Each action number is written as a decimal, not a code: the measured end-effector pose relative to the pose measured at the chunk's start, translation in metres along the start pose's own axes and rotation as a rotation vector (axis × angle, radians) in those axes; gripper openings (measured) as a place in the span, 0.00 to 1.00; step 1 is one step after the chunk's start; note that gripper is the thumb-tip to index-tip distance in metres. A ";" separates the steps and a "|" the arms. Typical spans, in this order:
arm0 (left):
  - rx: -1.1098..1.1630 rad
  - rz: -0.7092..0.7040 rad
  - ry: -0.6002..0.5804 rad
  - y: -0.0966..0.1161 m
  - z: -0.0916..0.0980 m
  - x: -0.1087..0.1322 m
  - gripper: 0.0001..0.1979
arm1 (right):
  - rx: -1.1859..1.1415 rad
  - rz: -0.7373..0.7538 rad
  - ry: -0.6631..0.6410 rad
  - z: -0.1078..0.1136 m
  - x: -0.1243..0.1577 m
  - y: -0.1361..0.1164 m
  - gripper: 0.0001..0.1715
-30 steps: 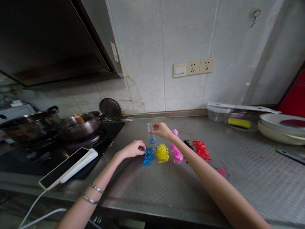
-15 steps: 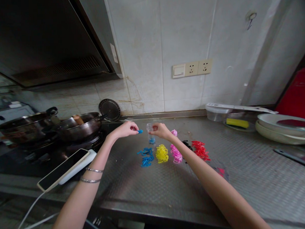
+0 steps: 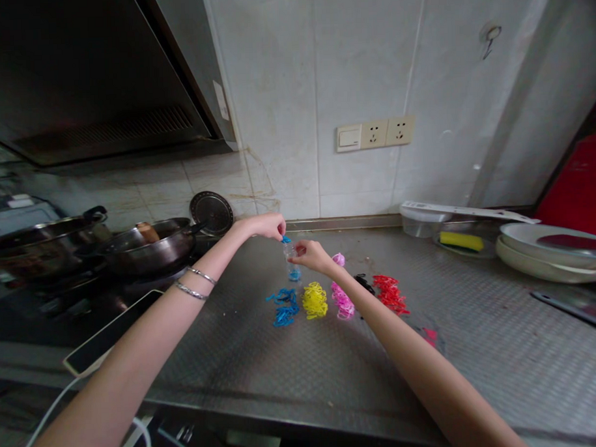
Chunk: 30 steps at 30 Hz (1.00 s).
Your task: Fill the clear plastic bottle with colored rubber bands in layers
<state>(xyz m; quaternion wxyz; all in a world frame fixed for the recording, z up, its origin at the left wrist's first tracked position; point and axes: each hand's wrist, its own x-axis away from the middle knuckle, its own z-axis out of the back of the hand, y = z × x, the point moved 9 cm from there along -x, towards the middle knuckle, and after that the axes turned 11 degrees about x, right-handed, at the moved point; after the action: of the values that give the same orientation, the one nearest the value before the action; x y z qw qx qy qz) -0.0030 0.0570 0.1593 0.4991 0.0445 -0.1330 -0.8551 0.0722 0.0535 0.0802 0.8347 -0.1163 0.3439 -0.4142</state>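
Left hand (image 3: 267, 225) pinches a blue rubber band (image 3: 285, 239) over the vial's (image 3: 292, 261) mouth; right hand (image 3: 313, 255) apparently grips the vial upright on the worktop (image 3: 478, 334).

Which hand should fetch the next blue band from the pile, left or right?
Left, probably. The left hand pinches a blue band over the small bottle, and the blue pile lies just left of the bottle. The right hand has its grip on the bottle.

White tiled wall (image 3: 361, 65), steel counter (image 3: 478, 347), dark range hood (image 3: 77, 68)
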 end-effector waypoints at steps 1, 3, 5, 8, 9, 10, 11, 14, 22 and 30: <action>-0.016 0.007 -0.021 0.003 -0.002 -0.002 0.09 | 0.000 -0.001 -0.001 0.000 0.000 0.000 0.19; -0.053 0.021 -0.058 0.007 -0.006 -0.006 0.08 | 0.005 -0.004 0.001 0.000 -0.001 0.001 0.18; -0.094 0.024 -0.084 0.011 -0.010 -0.010 0.08 | 0.019 -0.001 0.004 -0.001 -0.001 0.001 0.18; -0.137 0.011 -0.117 0.015 -0.016 -0.014 0.07 | 0.033 0.017 0.007 0.000 -0.001 0.000 0.17; -0.137 0.010 -0.121 0.016 -0.017 -0.015 0.07 | 0.034 0.020 0.007 0.000 0.000 0.000 0.17; -0.129 0.010 -0.121 0.017 -0.017 -0.017 0.06 | 0.032 0.020 0.006 0.000 0.000 -0.001 0.17; -0.112 0.015 -0.116 0.017 -0.018 -0.018 0.06 | 0.030 0.019 0.005 0.000 0.000 -0.001 0.17; -0.041 0.032 -0.103 0.017 -0.018 -0.020 0.05 | 0.019 0.019 0.000 0.000 0.001 -0.001 0.18; -0.052 0.044 -0.133 0.018 -0.023 -0.022 0.08 | -0.019 0.008 -0.005 -0.003 0.000 0.003 0.18; -0.162 -0.009 -0.180 0.024 -0.028 -0.020 0.08 | -0.002 -0.002 -0.024 -0.004 0.000 0.001 0.18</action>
<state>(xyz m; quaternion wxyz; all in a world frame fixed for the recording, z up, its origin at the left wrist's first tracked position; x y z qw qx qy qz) 0.0334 0.0581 0.1380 0.4834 -0.0723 -0.1073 -0.8658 0.0703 0.0545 0.0770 0.8382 -0.1226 0.3340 -0.4134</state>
